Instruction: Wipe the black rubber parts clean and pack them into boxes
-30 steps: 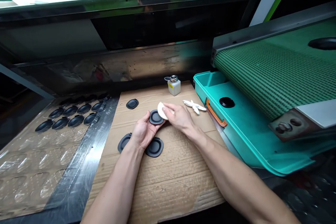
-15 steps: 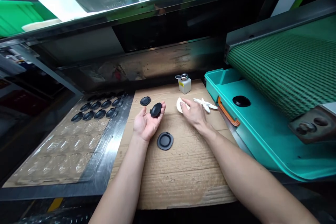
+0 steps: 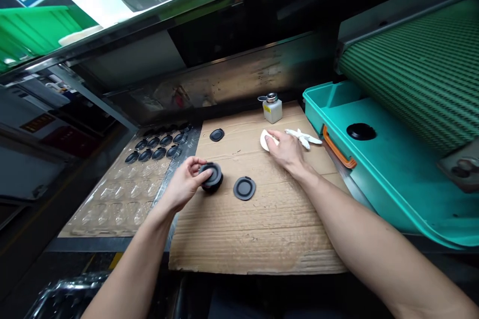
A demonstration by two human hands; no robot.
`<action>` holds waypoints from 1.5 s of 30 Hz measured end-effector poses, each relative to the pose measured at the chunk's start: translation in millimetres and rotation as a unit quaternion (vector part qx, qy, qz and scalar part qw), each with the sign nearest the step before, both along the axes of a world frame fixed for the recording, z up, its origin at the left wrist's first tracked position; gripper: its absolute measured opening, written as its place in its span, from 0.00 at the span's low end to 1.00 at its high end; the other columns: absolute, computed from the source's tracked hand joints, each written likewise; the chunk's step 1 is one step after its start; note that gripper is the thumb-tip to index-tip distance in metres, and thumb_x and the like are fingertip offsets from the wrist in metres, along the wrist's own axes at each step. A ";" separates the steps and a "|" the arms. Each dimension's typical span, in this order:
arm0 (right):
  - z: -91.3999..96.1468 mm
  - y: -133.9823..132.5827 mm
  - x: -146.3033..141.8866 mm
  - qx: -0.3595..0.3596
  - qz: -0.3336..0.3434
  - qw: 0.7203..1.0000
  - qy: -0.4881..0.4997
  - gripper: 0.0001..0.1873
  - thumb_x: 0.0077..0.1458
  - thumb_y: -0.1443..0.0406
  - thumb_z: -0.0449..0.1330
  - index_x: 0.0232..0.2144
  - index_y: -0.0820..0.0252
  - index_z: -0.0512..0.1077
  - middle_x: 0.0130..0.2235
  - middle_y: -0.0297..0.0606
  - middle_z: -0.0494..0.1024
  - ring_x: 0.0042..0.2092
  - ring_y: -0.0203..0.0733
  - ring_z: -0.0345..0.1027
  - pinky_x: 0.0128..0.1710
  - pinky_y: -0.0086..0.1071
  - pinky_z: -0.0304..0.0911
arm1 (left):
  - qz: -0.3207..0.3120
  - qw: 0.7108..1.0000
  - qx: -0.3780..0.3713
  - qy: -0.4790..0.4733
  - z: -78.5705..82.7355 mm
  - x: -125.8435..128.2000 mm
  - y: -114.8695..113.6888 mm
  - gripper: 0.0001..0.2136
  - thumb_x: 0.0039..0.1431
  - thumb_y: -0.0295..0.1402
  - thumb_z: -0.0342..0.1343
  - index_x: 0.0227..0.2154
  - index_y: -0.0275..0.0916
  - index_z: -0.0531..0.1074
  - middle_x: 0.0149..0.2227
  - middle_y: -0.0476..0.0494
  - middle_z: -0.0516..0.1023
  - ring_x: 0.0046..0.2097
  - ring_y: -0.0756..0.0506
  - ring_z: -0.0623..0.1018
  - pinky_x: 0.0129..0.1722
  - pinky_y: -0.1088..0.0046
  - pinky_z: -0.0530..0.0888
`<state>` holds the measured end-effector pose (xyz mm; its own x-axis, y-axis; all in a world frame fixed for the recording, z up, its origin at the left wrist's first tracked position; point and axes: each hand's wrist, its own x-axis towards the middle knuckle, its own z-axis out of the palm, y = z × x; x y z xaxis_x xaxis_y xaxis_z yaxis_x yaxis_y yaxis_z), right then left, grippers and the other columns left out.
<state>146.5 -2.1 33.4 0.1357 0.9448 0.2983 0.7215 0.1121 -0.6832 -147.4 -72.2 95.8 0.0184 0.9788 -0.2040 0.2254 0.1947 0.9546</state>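
Note:
My left hand (image 3: 185, 183) grips a black round cap (image 3: 211, 176), which sits on top of another black cap on the cardboard sheet (image 3: 262, 229). A third black cap (image 3: 244, 188) lies just to the right of it. My right hand (image 3: 286, 150) rests on the cardboard further back, fingers closed on a white wiping pad (image 3: 264, 140). One more black cap (image 3: 217, 134) lies near the cardboard's far left corner.
A clear blister tray (image 3: 112, 199) at the left holds several black caps (image 3: 157, 147) in its far rows. A small solvent bottle (image 3: 272, 108) and a white crumpled wipe (image 3: 303, 138) sit behind my right hand. A teal bin (image 3: 377, 179) with a black cap (image 3: 361, 131) and a green conveyor belt (image 3: 419, 75) are at the right.
My left hand turned over and brought its cap down and left onto another cap on the cardboard. My right hand with the pad drew away to the right. The view swung left.

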 end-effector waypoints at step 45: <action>16.2 -16.5 -29.8 -0.017 0.115 0.982 0.148 0.23 0.64 0.50 0.53 0.57 0.47 0.72 0.49 0.35 0.79 0.48 0.45 0.75 0.50 0.37 0.71 | 0.011 0.845 -0.070 -0.531 -36.6 132.2 61.2 0.14 0.70 0.36 0.46 0.48 0.35 0.72 0.52 0.35 0.75 0.54 0.40 0.75 0.57 0.58 0.74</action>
